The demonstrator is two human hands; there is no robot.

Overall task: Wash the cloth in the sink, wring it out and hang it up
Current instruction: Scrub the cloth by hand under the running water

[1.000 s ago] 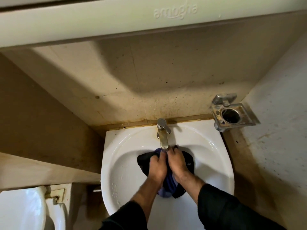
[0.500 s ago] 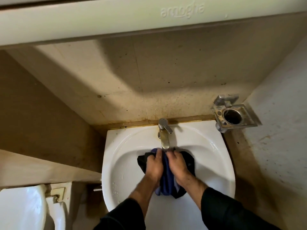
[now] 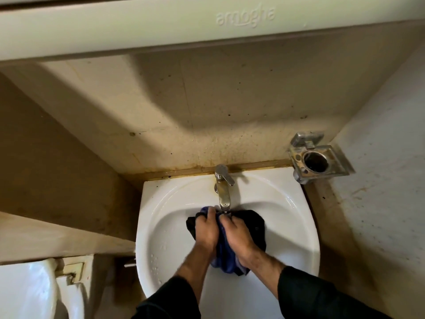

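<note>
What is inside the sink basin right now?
Inside the sink, below the tap, lies a dark blue-and-black cloth, gripped by the left hand and right hand. The drain is hidden beneath them.

White basin (image 3: 161,226), wall-mounted, holds the wash.
Chrome tap (image 3: 223,187) sits on the rim at 12 o'clock, spout pointing in over the bowl. Dark cloth (image 3: 250,224), black and blue, lies bunched in the bowl just under the spout. Water droplets on the inner wall at 8 o'clock.
</note>
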